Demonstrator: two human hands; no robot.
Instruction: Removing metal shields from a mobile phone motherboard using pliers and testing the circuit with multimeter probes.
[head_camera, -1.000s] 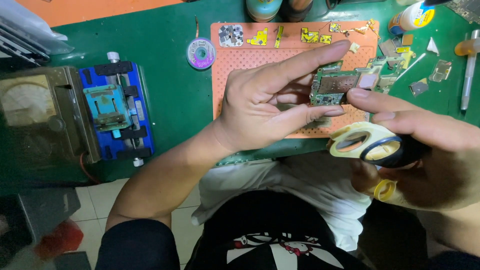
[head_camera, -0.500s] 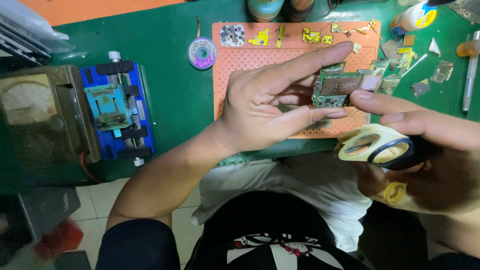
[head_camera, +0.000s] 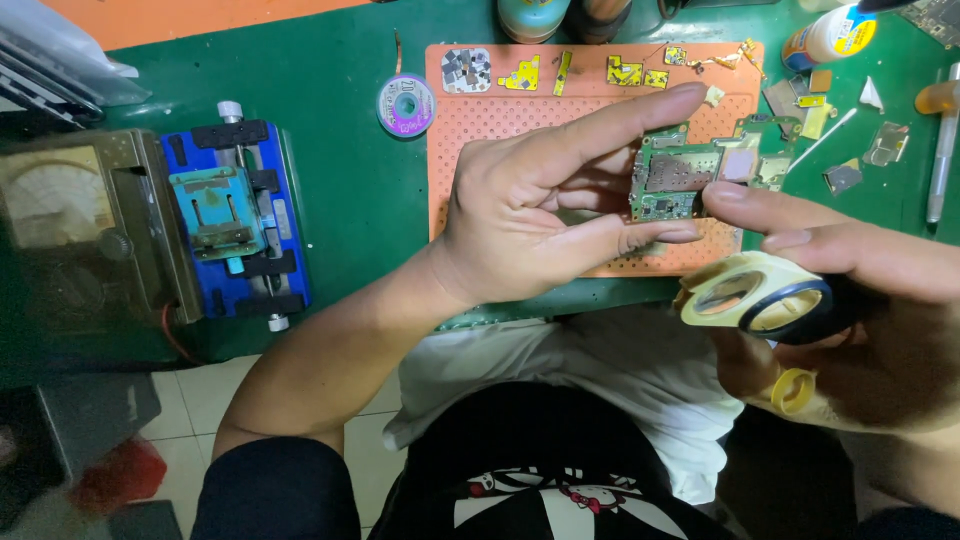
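My left hand (head_camera: 545, 205) holds a small green circuit board (head_camera: 690, 175) by its left edge, between the index finger above and the thumb below, over an orange perforated mat (head_camera: 500, 120). My right hand (head_camera: 860, 300) grips a stack of tape rolls: a pale yellow roll (head_camera: 735, 290) and a dark roll (head_camera: 795, 305) beside it. A small yellow ring-like roll (head_camera: 792, 390) hangs lower in that hand. The right index fingertip touches the board's right side.
A blue board-holding fixture (head_camera: 225, 215) and a brass-coloured meter box (head_camera: 75, 235) stand at the left on the green table (head_camera: 340, 190). A purple wire spool (head_camera: 406, 104) lies by the mat. Small gold parts (head_camera: 625, 70), a bottle (head_camera: 828, 35) and a pen-like tool (head_camera: 940, 150) sit beyond.
The right hand with the tape rolls has shifted slightly down and left. Its index finger has come closer onto the board. The left hand has hardly moved.
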